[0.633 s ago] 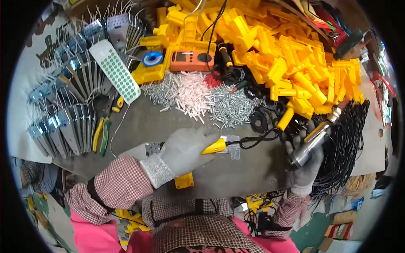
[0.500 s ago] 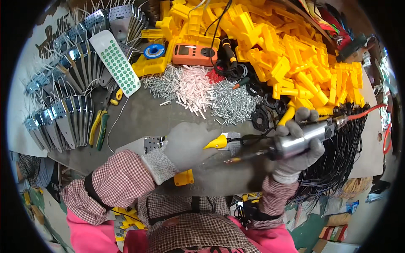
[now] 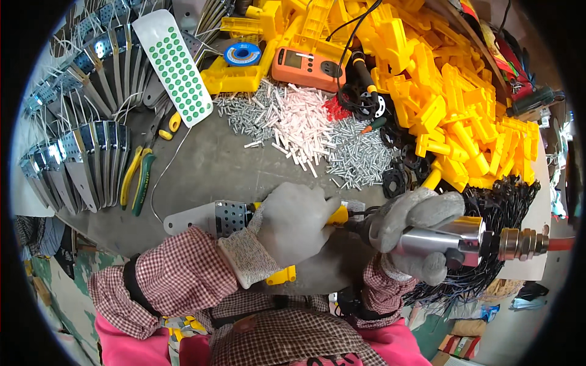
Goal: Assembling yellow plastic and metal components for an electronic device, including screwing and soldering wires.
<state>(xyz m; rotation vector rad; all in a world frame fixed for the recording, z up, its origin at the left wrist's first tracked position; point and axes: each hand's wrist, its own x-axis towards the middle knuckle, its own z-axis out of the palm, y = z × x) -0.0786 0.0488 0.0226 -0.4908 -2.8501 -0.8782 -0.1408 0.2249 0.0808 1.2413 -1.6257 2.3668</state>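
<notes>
My left hand (image 3: pixel 296 222), in a grey glove, is closed around the yellow plastic handle (image 3: pixel 337 216) of a flat metal tool. The tool's perforated plate (image 3: pixel 232 218) and rounded blade (image 3: pixel 192 221) stick out to the left, above the table. My right hand (image 3: pixel 415 227), also gloved, grips a silver air screwdriver (image 3: pixel 438 241), lying nearly level with its front end toward the handle. Whether its bit touches the handle is hidden between my hands. Below my left wrist lies a loose yellow plastic piece (image 3: pixel 282 276).
Piles of screws (image 3: pixel 360 158) and pinkish pins (image 3: pixel 300 125) lie beyond my hands. Yellow shells (image 3: pixel 455 122) heap at far right, black cables (image 3: pixel 506 210) nearer. An orange meter (image 3: pixel 307 67), solder spool (image 3: pixel 242 53), pliers (image 3: pixel 144 174) and fanned metal blades (image 3: pixel 91 165) stand around.
My right hand has brought the screwdriver left and turned it level, its front end now by the yellow handle. My left hand has shifted slightly right; the view has shifted too.
</notes>
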